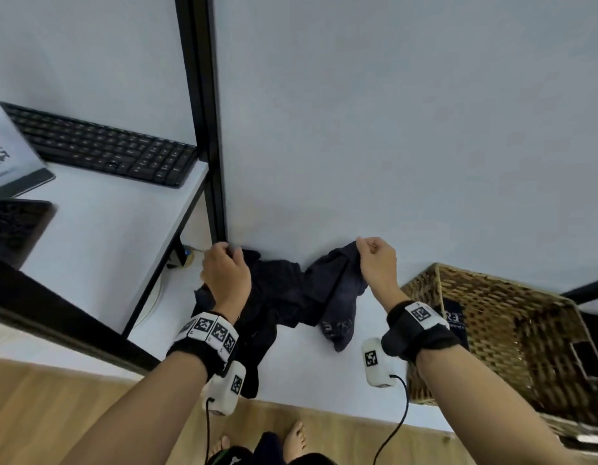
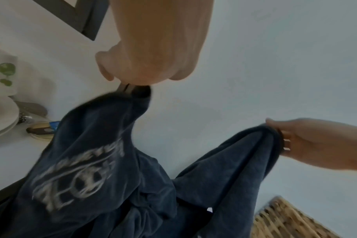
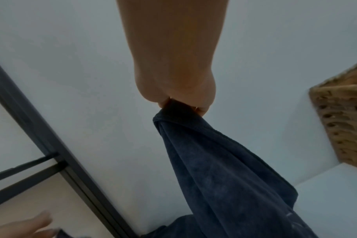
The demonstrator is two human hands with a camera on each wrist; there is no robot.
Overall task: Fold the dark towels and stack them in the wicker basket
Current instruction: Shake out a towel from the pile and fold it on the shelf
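A dark navy towel point(image 1: 291, 297) with a pale printed logo point(image 2: 77, 177) hangs bunched between my two hands above a white surface point(image 1: 307, 370). My left hand point(image 1: 224, 266) pinches one top corner point(image 2: 137, 91). My right hand point(image 1: 374, 260) pinches the other top corner point(image 3: 177, 109); the cloth point(image 3: 224, 177) drapes down from it. The wicker basket point(image 1: 512, 330) stands to the right of my right arm, with something dark bearing white lettering point(image 1: 453, 318) inside it.
A black metal frame post point(image 1: 203, 129) rises just left of the towel. On the white shelf point(image 1: 99, 236) at the left lie a black keyboard point(image 1: 103, 146) and a tablet point(image 1: 9, 156). White wall behind; wooden floor point(image 1: 49, 397) and bare feet point(image 1: 296, 434) below.
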